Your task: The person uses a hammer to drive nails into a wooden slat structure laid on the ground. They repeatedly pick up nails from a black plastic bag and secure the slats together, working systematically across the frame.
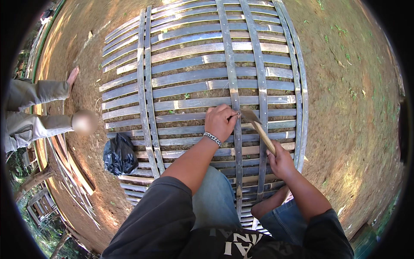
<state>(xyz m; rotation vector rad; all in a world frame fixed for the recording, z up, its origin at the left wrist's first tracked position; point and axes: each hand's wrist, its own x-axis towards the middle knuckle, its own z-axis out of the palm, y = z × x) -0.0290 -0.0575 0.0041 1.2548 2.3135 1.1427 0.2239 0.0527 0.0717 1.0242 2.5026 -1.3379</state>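
Note:
Beneath my hands lies a large slatted panel [192,105] of flat grey-brown strips, crossed by long lengthwise strips dotted with nail heads. My left hand [219,122], a chain bracelet on its wrist, rests on the panel. Its thumb and fingertips pinch what looks like a small nail [238,114] on one lengthwise strip [233,88]. Wrapped around a pale wooden handle, my right hand [282,162] grips a hatchet [264,137]. The hatchet's flat brown metal head is close beside my left fingertips; whether it touches the nail I cannot tell.
A black plastic bag [120,154] sits on the panel's left edge. Farther left, another person's trousered legs [41,125] and a bare foot [73,77] are on the dirt ground [345,108]. Long loose strips [71,166] lie at the lower left. My knees are at the panel's near part.

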